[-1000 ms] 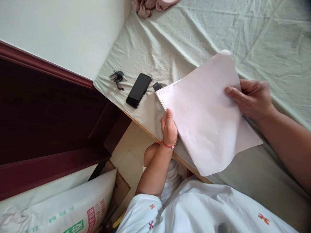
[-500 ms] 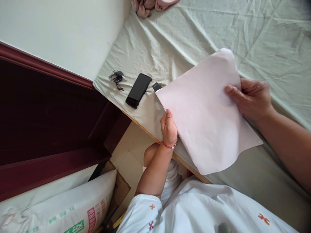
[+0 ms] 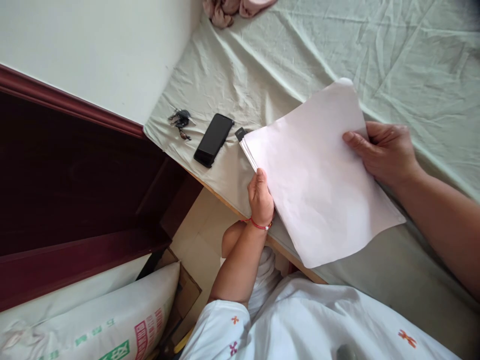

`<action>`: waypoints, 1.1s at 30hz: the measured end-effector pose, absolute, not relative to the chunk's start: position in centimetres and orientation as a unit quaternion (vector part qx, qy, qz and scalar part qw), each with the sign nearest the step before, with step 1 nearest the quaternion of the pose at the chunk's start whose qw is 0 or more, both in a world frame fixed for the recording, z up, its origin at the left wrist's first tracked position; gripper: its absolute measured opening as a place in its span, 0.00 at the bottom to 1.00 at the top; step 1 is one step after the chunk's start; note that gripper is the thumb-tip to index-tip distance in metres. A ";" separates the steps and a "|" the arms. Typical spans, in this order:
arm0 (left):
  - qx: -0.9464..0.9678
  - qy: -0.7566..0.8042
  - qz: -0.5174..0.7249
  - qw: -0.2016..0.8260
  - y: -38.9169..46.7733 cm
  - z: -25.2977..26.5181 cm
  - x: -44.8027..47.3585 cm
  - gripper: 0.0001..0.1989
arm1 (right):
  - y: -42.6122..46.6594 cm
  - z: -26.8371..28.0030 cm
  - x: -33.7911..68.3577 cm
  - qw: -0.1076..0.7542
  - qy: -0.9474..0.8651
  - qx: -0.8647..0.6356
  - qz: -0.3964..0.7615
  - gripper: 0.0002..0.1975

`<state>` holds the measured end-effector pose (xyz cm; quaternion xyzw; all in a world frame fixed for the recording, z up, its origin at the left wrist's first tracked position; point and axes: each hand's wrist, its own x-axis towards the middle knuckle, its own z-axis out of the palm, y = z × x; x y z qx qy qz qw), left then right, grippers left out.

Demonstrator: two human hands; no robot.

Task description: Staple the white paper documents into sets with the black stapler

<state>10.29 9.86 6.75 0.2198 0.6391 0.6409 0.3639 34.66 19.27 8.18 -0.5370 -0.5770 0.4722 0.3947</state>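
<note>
— Pale green bedsheet [image 3: 300, 60] covers the whole surface in front of you, wrinkled, with its near edge running just below your left wrist. What are your hands on?

— Your left hand [image 3: 261, 197] is closed on the near-left edge of the stack of white paper [image 3: 318, 180], thumb on top, right where the sheet drops off the bed edge. Your right hand [image 3: 386, 152] pinches the far-right edge, thumb over the top sheet and the other fingers hidden beneath.

— Where does the stack sit?

— Between your two hands, partly lifted; the top sheet bows upward beyond your right thumb, and the near corner hangs out past the bed edge toward your body.

— What crowds the left side?

— Just beyond your left hand, a small black object [image 3: 240, 133] touches the stack's corner. A black phone [image 3: 213, 139] lies farther left of it, then a bunch of keys [image 3: 180, 119] near the sheet's corner by the white wall [image 3: 93, 50].

— And open room?

— Beyond your right hand the sheet lies bare up to a pink cloth [image 3: 236, 9] at the far edge.
</note>
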 end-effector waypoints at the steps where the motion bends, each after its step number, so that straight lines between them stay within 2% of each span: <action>1: 0.219 0.637 0.642 0.366 9.9 6.7 10.3 0.24 | 19.2 8.2 34.7 0.394 -0.577 -0.535 0.474 0.32; 11: 0.260 0.609 0.638 0.395 9.7 6.8 10.1 0.30 | 19.1 8.5 34.5 0.393 -0.583 -0.533 0.470 0.30; 20: 0.238 0.625 0.632 0.391 9.7 6.4 9.8 0.26 | 19.0 8.4 34.6 0.379 -0.587 -0.529 0.481 0.29; 26: 0.238 0.632 0.637 0.371 9.7 6.2 9.4 0.27 | 19.5 7.7 34.5 0.422 -0.598 -0.503 0.461 0.19; 30: 0.266 0.604 0.648 0.380 10.0 6.6 9.2 0.24 | 19.9 7.3 34.9 0.429 -0.616 -0.479 0.455 0.21; 33: 0.230 0.585 0.672 0.391 10.3 7.1 9.1 0.20 | 20.0 7.2 35.4 0.405 -0.622 -0.479 0.468 0.28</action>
